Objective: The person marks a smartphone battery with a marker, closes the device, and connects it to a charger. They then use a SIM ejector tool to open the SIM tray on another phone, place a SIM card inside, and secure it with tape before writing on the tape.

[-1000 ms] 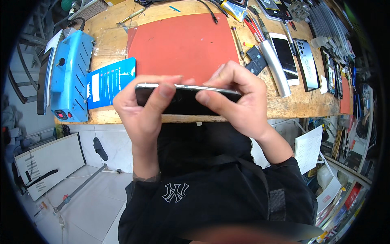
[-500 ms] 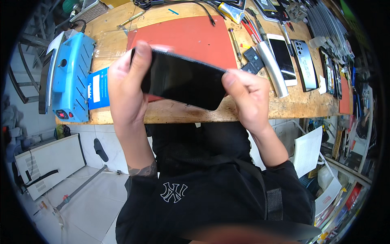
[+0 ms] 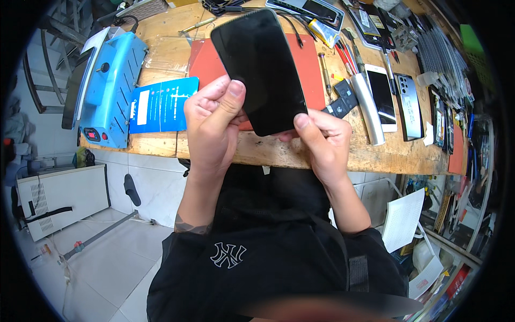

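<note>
A black smartphone point(image 3: 263, 72), its screen dark and facing me, is held up over the bench between both hands. It stands roughly upright, leaning with its top to the left. My left hand point(image 3: 217, 115) grips the lower left edge, thumb on the front and fingers mostly behind. My right hand point(image 3: 324, 134) pinches the lower right corner, its thumb at the edge. Under and behind the phone lies a red-orange mat point(image 3: 309, 75). Right of it are a black battery-like part point(image 3: 343, 101) and a slim screwdriver point(image 3: 325, 75).
A blue machine point(image 3: 110, 91) stands at the bench's left, beside a blue printed card point(image 3: 163, 104). To the right lie a silver tube point(image 3: 368, 110), a white phone point(image 3: 382, 96) and a silver phone back point(image 3: 410, 107). Cables point(image 3: 268, 13) and tools crowd the far edge of the wooden bench point(image 3: 375, 155).
The phone has turned from sideways to nearly upright and risen. My left hand has moved right and down to its lower left side, uncovering more of the blue card.
</note>
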`<move>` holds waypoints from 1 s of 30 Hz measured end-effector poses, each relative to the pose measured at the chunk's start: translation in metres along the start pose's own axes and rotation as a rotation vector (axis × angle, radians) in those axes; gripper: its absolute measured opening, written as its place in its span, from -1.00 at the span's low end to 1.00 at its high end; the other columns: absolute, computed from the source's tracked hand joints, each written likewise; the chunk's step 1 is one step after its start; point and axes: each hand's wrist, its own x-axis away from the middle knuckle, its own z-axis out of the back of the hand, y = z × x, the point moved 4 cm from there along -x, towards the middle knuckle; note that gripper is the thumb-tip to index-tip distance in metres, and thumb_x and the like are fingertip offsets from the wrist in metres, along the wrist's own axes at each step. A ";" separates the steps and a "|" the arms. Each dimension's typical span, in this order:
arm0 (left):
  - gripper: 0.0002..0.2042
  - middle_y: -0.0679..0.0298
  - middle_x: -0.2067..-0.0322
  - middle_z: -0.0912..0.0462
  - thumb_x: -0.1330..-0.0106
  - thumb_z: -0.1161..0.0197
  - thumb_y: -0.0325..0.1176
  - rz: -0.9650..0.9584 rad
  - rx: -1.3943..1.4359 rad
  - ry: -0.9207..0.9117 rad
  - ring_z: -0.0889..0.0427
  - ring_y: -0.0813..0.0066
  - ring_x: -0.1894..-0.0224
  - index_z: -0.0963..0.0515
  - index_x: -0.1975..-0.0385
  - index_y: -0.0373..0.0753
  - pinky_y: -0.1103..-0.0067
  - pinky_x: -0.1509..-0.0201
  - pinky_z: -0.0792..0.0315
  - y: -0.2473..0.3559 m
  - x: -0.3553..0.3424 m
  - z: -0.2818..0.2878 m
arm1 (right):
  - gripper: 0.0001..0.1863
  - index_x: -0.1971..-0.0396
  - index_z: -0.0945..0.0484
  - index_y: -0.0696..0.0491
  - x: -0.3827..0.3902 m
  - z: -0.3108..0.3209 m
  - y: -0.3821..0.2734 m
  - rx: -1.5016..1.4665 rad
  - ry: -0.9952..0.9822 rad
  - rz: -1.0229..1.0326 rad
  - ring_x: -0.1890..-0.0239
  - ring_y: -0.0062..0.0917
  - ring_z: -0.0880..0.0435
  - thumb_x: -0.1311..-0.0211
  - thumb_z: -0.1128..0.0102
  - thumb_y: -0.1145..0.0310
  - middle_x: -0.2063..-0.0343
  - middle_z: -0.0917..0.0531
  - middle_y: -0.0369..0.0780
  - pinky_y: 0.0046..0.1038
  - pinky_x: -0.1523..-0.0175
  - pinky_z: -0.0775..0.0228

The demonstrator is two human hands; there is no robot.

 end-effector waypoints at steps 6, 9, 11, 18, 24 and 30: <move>-0.83 0.47 0.45 -0.56 -0.51 -0.29 -0.43 -0.042 -0.228 -0.006 -0.44 0.83 0.39 -0.63 0.30 -0.42 0.78 0.33 -0.33 0.003 0.007 0.000 | -0.64 -0.08 -0.65 0.25 -0.006 0.011 -0.018 0.112 -0.063 -0.026 0.23 -0.71 -0.71 -0.40 -0.38 0.37 0.20 -0.77 -0.26 -0.62 0.06 -0.55; -0.82 0.52 0.48 -0.50 -0.50 -0.30 -0.42 -0.047 -0.368 -0.076 -0.34 0.85 0.43 -0.63 0.33 -0.40 0.77 0.39 -0.20 -0.001 0.011 -0.003 | -0.60 -0.12 -0.61 0.19 -0.018 0.014 -0.023 -0.040 0.024 0.104 0.27 -0.77 -0.67 -0.38 -0.41 0.34 0.27 -0.73 -0.34 -0.67 0.12 -0.52; -0.81 0.55 0.50 -0.46 -0.50 -0.31 -0.40 -0.049 -0.420 -0.087 -0.28 0.87 0.46 -0.62 0.35 -0.38 0.76 0.42 -0.13 -0.004 0.014 -0.006 | -0.77 0.13 -0.65 0.16 -0.021 0.016 -0.026 0.110 0.039 0.140 0.46 -0.89 -0.45 -0.40 -0.39 0.32 0.46 -0.61 -0.46 -0.73 0.35 -0.28; -0.84 0.54 0.45 -0.47 -0.51 -0.30 -0.38 0.121 -0.250 -0.035 -0.31 0.86 0.42 -0.64 0.16 -0.38 0.74 0.38 -0.18 -0.021 0.024 -0.019 | -0.68 0.49 -0.53 0.12 -0.026 0.019 -0.029 0.299 0.218 0.301 0.55 -0.88 -0.20 -0.46 -0.32 0.29 0.65 -0.36 -0.52 -0.64 0.48 0.00; -0.69 0.54 0.44 -0.49 -0.51 -0.29 -0.40 0.195 -0.294 -0.154 -0.30 0.89 0.43 -0.58 -0.09 -0.51 0.75 0.40 -0.16 -0.038 0.032 -0.020 | -0.66 0.51 -0.52 0.12 -0.030 0.029 -0.019 0.268 0.351 0.309 0.56 -0.86 -0.19 -0.49 -0.28 0.28 0.67 -0.35 -0.51 -0.63 0.49 0.00; -0.63 0.34 0.23 -0.65 -0.51 -0.28 -0.41 0.205 -0.299 -0.161 -0.51 0.80 0.31 -0.50 -0.19 -0.51 0.76 0.35 -0.38 -0.041 0.027 -0.022 | -0.65 0.51 -0.51 0.12 -0.031 0.032 -0.014 0.286 0.402 0.319 0.57 -0.87 -0.20 -0.50 -0.28 0.28 0.66 -0.36 -0.51 -0.64 0.49 -0.01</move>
